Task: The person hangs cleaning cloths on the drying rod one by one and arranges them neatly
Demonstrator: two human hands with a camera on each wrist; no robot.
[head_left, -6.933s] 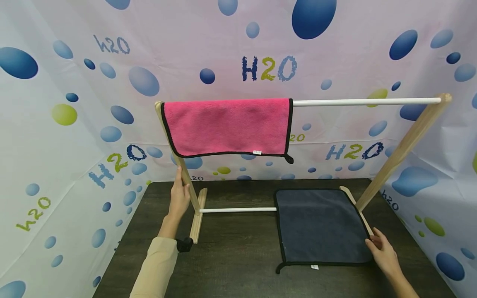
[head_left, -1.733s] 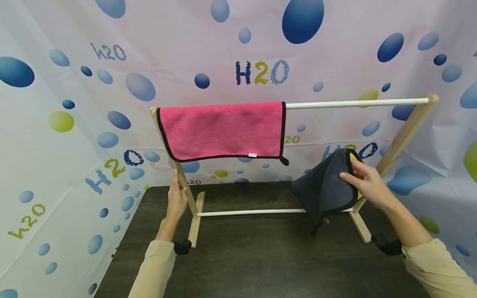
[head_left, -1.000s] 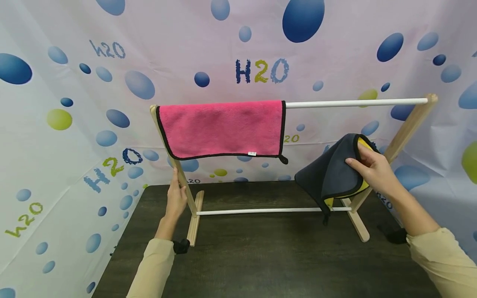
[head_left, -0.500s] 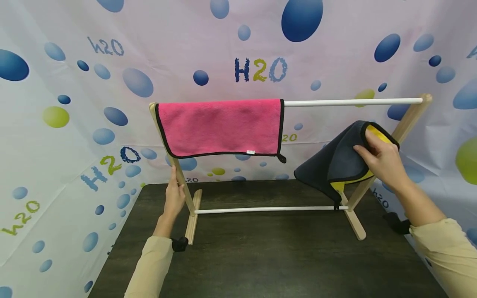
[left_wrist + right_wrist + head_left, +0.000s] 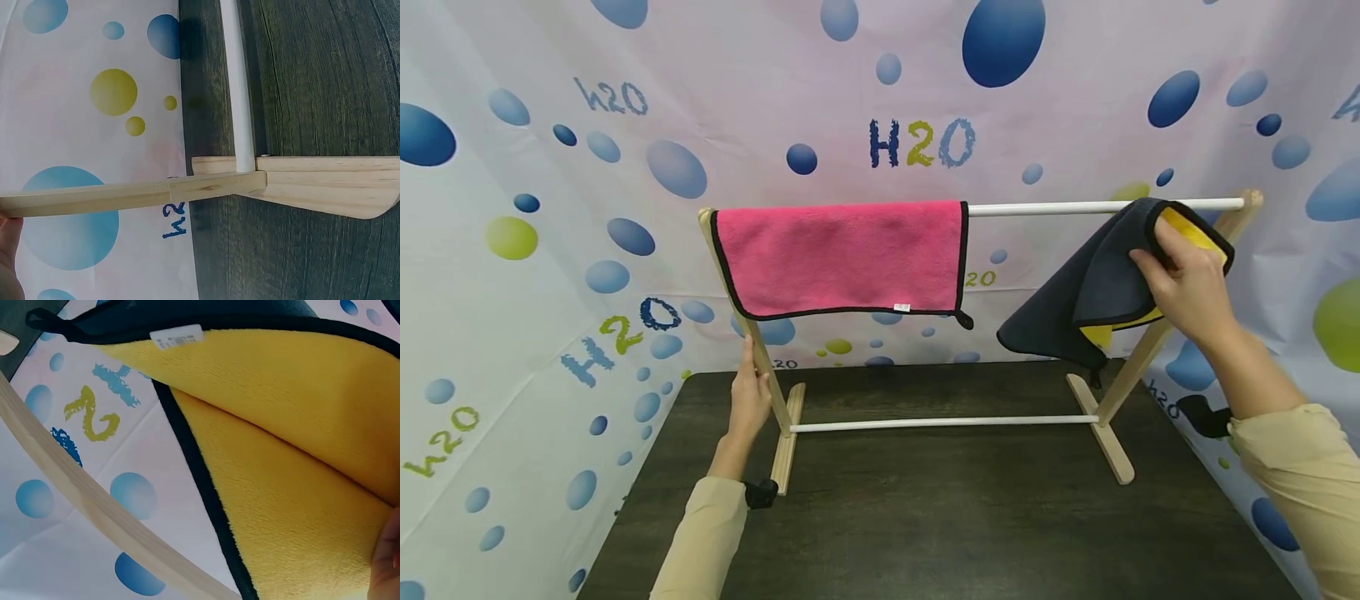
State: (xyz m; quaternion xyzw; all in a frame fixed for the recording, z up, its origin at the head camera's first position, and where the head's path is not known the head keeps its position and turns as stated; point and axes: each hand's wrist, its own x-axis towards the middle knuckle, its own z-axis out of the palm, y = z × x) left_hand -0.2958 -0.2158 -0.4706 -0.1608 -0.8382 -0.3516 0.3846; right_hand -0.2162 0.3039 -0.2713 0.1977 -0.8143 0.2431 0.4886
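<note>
My right hand [image 5: 1195,287] pinches a towel [image 5: 1120,275], grey on one side and plush yellow [image 5: 294,462] on the other, with black edging. The towel hangs folded from my fingers, its upper edge overlapping the right part of the white top rail [image 5: 1037,209] in the head view. A loop and white tag [image 5: 177,337] show in the right wrist view. My left hand [image 5: 748,404] rests against the left post [image 5: 125,196] of the wooden towel rack, fingers pointing up along it. A pink towel [image 5: 842,258] is draped over the rail's left half.
The rack stands on a dark wood table [image 5: 925,525], with a lower white bar [image 5: 940,423] joining its wooden feet [image 5: 1101,429]. A patterned curtain [image 5: 760,100] with blue bubbles hangs behind and along both sides.
My right hand has picked up the grey towel that lay flat on the table at the right and raised it to top-rail height. My left hand has stayed at the left post.
</note>
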